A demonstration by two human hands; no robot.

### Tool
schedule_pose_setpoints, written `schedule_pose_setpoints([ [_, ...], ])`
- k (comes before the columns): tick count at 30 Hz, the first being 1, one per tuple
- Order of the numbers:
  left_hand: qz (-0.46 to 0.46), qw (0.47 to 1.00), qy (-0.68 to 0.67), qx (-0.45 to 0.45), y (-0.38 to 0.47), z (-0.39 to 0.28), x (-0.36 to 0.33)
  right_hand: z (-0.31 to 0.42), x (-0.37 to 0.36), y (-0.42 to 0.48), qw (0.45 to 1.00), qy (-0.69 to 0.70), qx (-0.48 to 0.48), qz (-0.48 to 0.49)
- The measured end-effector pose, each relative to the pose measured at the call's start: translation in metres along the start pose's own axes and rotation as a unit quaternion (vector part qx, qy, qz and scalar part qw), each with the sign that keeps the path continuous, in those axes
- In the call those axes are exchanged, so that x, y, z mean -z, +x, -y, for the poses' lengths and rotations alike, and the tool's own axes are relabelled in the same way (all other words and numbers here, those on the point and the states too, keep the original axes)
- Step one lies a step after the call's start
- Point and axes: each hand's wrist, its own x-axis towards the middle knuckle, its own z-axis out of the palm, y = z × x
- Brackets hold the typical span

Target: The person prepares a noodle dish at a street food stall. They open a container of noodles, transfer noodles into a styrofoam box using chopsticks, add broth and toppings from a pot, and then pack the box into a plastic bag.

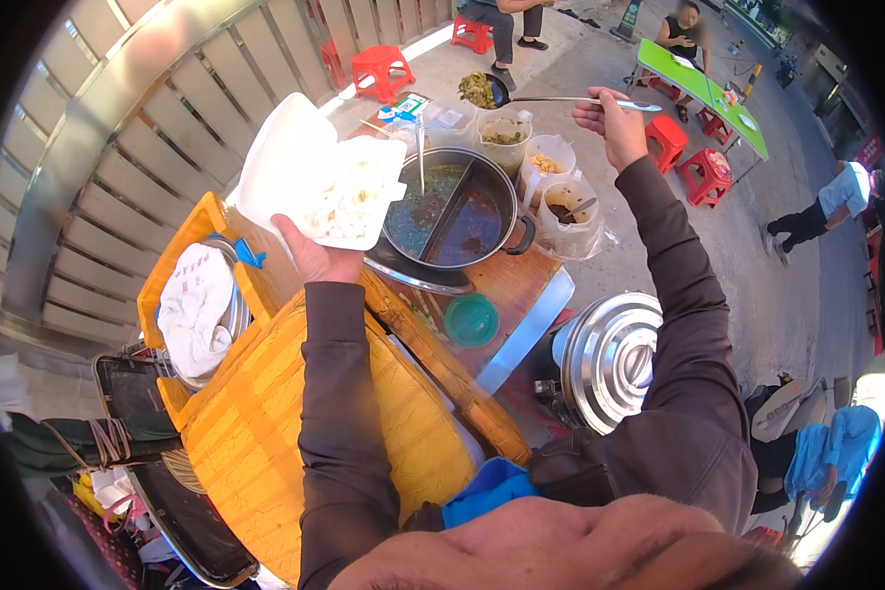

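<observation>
My left hand (321, 254) holds a white foam takeaway box (392, 177) from below, its lid folded back. Pale food (339, 203) lies inside, partly washed out by glare. In my right hand (619, 129) is the long metal handle of a ladle (553, 99). Its dark bowl is heaped with chopped green pickled vegetables (476, 90) and is raised near plastic jugs. One jug (511, 151) contains similar greens. To the right of the box, a divided metal pot (512, 221) holds broth in both halves, with a spoon handle (420, 158) standing in it.
A jug of yellowish bits (542, 181) and a bagged jug of dark sauce (569, 228) stand right of the pot. Nearer are a green bowl (472, 321), a yellow taped box (265, 428) and a lidded steel container (612, 361). People sit and stand beyond, near red stools (382, 72).
</observation>
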Motion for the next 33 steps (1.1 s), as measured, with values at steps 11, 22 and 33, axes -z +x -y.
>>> schedule_pose_setpoints([
  [11,0.044,0.997,-0.042,0.04,0.007,-0.001,0.007,0.078,-0.123,-0.076,0.958,-0.01,0.104,0.267],
  [22,0.022,0.996,-0.052,0.069,0.004,0.0,0.003,0.103,-0.11,-0.136,0.526,-0.375,0.594,0.48],
  [33,0.032,0.998,-0.019,0.05,0.002,-0.003,-0.001,0.064,-0.105,-0.134,0.792,-0.21,0.473,0.323],
])
